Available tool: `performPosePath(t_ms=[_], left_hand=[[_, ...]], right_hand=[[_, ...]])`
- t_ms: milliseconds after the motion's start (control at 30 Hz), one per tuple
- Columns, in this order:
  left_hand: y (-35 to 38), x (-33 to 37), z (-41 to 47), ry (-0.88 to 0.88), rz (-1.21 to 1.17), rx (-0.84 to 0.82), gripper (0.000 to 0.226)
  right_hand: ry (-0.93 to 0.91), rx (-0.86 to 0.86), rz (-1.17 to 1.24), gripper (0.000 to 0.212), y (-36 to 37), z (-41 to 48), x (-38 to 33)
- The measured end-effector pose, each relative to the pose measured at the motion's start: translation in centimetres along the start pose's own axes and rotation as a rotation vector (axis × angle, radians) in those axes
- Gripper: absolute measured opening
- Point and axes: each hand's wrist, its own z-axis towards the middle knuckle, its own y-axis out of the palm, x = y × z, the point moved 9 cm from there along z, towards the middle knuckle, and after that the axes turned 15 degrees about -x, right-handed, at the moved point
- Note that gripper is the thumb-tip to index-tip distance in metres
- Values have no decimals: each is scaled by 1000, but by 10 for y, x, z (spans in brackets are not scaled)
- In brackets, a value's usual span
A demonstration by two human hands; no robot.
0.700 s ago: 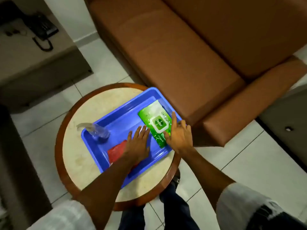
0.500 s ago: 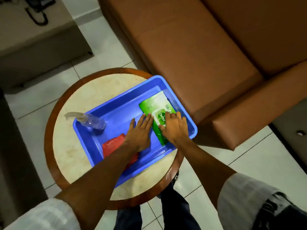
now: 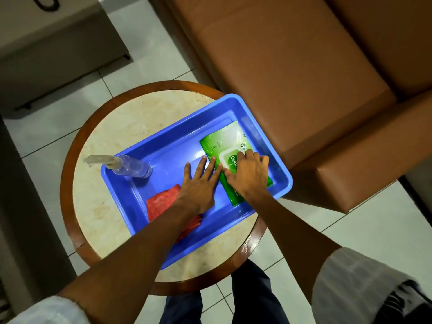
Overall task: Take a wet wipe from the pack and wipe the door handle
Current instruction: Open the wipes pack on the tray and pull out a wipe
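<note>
A green wet wipe pack (image 3: 223, 143) with a pale lid flap lies in the right half of a blue tray (image 3: 163, 141). My right hand (image 3: 249, 175) rests on top of the pack, fingers bent over the lid flap. Flat on the tray floor beside it lies my left hand (image 3: 198, 181), fingers spread, its fingertips touching the pack's left edge. No wipe is out of the pack. No door handle is in view.
The tray sits on a round table with a wooden rim (image 3: 70, 164). In the tray lie a clear spray bottle (image 3: 131, 167) and a red cloth (image 3: 163, 202). A brown sofa (image 3: 292, 78) stands right behind; a grey cabinet (image 3: 53, 54) at the upper left.
The view has dropped closer over the tray. My right hand slid from the pack's near edge onto its lid; my left hand moved right until its fingertips touch the pack.
</note>
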Motion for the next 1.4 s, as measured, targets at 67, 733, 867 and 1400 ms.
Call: performPosePath(t_ms=[67, 733, 867, 1400], left_hand=[[0, 1, 1, 6, 5, -28, 75], [-8, 0, -9, 31, -5, 46, 71], [-14, 9, -4, 30, -3, 128, 76], [-7, 9, -3, 66, 19, 34, 68]], right_hand=[[-16, 6, -6, 51, 0, -1, 0], [-218, 371, -382, 26, -58, -19, 4], [-355, 238, -583, 24, -33, -14, -3], [-296, 51, -199, 21, -27, 14, -3]])
